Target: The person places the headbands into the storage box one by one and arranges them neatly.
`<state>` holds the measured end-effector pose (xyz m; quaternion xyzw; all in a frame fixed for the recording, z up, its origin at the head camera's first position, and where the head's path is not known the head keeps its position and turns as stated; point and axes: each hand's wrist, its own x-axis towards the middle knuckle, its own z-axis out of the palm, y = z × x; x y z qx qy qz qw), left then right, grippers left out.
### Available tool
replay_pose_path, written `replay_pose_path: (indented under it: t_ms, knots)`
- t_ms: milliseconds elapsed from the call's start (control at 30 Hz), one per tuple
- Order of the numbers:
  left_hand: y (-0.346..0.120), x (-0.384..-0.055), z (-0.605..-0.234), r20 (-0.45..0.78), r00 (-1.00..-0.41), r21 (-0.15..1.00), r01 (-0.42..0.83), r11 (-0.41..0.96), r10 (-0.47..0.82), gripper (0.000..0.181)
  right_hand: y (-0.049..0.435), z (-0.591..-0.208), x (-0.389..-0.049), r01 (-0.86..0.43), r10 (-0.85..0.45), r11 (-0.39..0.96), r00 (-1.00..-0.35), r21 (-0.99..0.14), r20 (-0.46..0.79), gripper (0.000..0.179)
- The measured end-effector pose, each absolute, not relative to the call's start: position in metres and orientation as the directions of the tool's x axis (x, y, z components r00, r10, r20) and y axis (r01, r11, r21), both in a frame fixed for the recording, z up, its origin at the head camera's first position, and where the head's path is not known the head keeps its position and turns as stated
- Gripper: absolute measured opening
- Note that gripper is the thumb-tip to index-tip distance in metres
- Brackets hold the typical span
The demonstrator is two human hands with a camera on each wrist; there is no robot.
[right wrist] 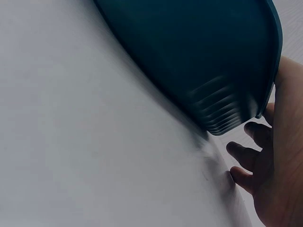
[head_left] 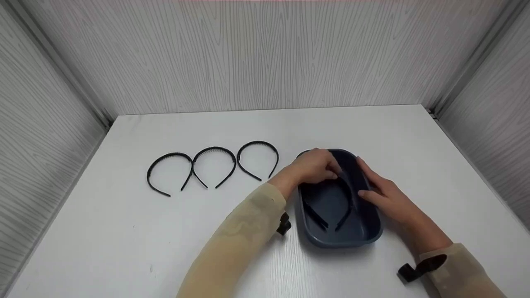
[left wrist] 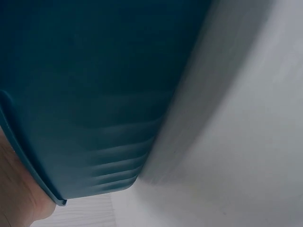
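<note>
A dark blue plastic bin (head_left: 339, 242) stands on the table, its outer wall looking teal in the wrist views. My left hand (head_left: 316, 165) reaches over its left rim, with curled fingers pinching the upper part of a black headband (head_left: 348, 207) inside. Two dark band ends (head_left: 318, 217) lie close together at the left of the bin's floor. On the right side, my right hand (head_left: 385, 194) holds the bin's wall, thumb over the rim and index finger along the outside. Its other fingers (right wrist: 244, 156) hang spread beside the bin in the right wrist view.
Left of the bin, three black toothed headbands lie in a row on the white table: a left one (head_left: 149, 176), a middle one (head_left: 214, 148) and a right one (head_left: 257, 142). Wood-grain panels (head_left: 265, 58) enclose the table at the back and sides.
</note>
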<state>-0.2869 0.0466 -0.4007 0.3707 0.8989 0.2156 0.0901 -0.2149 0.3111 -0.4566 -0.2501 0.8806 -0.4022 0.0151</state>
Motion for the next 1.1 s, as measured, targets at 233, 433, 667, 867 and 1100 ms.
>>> replay_pose_path:
  t_ms: [233,433,667,867,1100]
  knots:
    - [0.044,-0.288,-0.4,0.015,-0.707,0.485,0.624,0.613,0.707,0.024,0.31,-0.457,-0.216,-0.421,-0.45,0.559,-0.878,-0.714,0.166,0.078]
    - [0.042,-0.287,-0.399,0.068,-0.691,0.506,0.646,0.572,0.72,0.022,0.309,-0.457,-0.217,-0.429,-0.457,0.54,-0.872,-0.725,0.176,0.077]
    - [0.035,-0.282,-0.389,0.138,-0.667,0.561,0.661,0.497,0.732,0.022,0.31,-0.457,-0.217,-0.439,-0.465,0.521,-0.865,-0.732,0.188,0.077]
    - [0.01,-0.278,-0.366,0.21,-0.668,0.604,0.663,0.442,0.714,0.022,0.31,-0.457,-0.218,-0.449,-0.464,0.529,-0.863,-0.72,0.198,0.077]
    - [-0.053,-0.27,-0.342,0.289,-0.719,0.659,0.628,0.413,0.633,0.021,0.306,-0.458,-0.219,-0.461,-0.465,0.534,-0.86,-0.709,0.209,0.078]
